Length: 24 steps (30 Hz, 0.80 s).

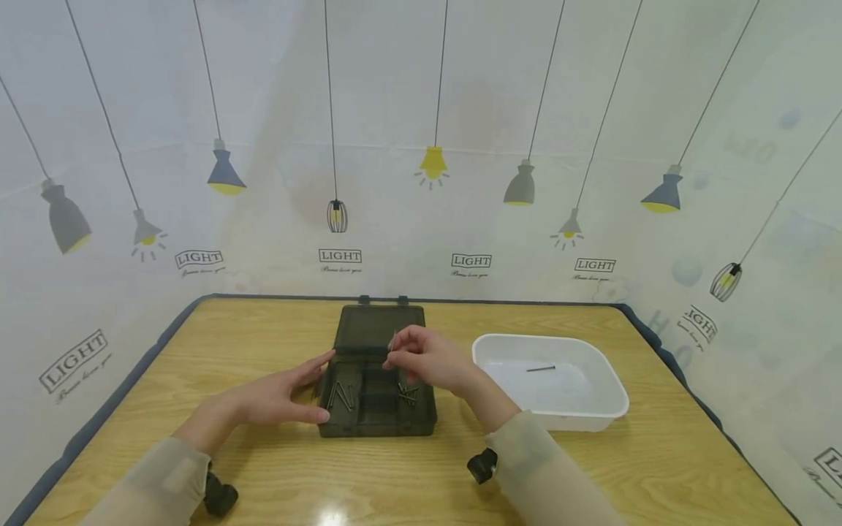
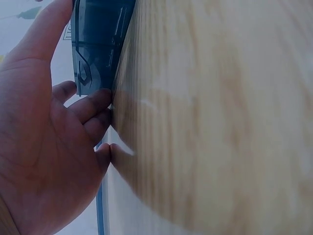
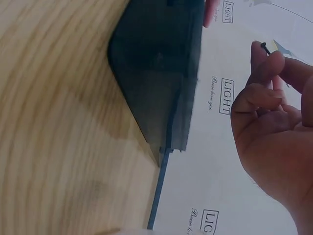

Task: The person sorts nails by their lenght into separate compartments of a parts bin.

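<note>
A dark translucent compartment box (image 1: 378, 424) lies on the table with its lid (image 1: 380, 325) raised at the back. Several long thin screws (image 1: 340, 394) are in its left compartment, and more screws (image 1: 408, 395) are on its right side. My left hand (image 1: 276, 394) rests against the box's left side, thumb at the front corner and fingers further back; its fingertips touch the box end (image 2: 98, 63) in the left wrist view. Above the box's right half, my right hand (image 1: 430, 358) pinches one screw (image 3: 264, 47) between thumb and fingertips, its dark head showing.
To the right of the box stands a white plastic tray (image 1: 618, 398) with one screw (image 1: 541, 369) in it. The wooden table (image 1: 263, 467) meets a lamp-printed cloth backdrop (image 1: 395, 277) along its far and side edges.
</note>
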{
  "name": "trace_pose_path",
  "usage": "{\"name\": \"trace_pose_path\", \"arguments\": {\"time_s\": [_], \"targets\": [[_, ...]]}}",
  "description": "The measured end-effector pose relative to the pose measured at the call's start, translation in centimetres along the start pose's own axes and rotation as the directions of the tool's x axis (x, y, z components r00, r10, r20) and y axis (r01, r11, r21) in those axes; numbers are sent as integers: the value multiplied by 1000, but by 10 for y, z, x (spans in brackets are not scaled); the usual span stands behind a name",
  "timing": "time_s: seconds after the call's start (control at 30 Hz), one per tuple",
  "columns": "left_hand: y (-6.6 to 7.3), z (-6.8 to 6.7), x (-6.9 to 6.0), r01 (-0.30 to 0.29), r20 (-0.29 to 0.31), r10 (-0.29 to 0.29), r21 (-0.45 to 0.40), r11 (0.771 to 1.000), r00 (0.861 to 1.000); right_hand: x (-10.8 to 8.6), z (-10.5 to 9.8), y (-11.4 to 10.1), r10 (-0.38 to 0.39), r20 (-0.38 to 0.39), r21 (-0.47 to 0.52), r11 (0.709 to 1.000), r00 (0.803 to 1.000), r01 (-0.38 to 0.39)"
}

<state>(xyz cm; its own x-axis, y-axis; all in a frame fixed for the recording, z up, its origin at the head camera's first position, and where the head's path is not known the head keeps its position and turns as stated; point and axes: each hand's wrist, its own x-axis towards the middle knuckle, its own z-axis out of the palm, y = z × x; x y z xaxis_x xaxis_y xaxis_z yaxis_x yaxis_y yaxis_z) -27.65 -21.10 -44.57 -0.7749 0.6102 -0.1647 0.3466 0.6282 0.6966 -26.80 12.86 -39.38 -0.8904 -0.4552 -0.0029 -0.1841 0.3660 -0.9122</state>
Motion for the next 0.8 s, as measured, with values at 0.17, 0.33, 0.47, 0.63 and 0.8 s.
{"name": "trace_pose_path", "arguments": {"time_s": [0.17,0.33,0.47,0.63,0.8], "targets": [[0,0,1,0,1,0,0,1000,1000,8,13,5,9,16,26,1000,1000,-9],[0,0,1,5,5,-5,-4,1000,1000,13,24,6,20,19,30,999,1000,-21],[-1,0,2,11,5,-11,-4,1000,1000,17,35,4,41,19,27,999,999,-42],[-1,0,2,13,9,-13,-2,1000,1000,21,46,1,60,12,25,998,998,-60],[-2,0,3,12,9,-12,-11,1000,1000,23,52,-2,75,1,11,997,997,-75]]}}
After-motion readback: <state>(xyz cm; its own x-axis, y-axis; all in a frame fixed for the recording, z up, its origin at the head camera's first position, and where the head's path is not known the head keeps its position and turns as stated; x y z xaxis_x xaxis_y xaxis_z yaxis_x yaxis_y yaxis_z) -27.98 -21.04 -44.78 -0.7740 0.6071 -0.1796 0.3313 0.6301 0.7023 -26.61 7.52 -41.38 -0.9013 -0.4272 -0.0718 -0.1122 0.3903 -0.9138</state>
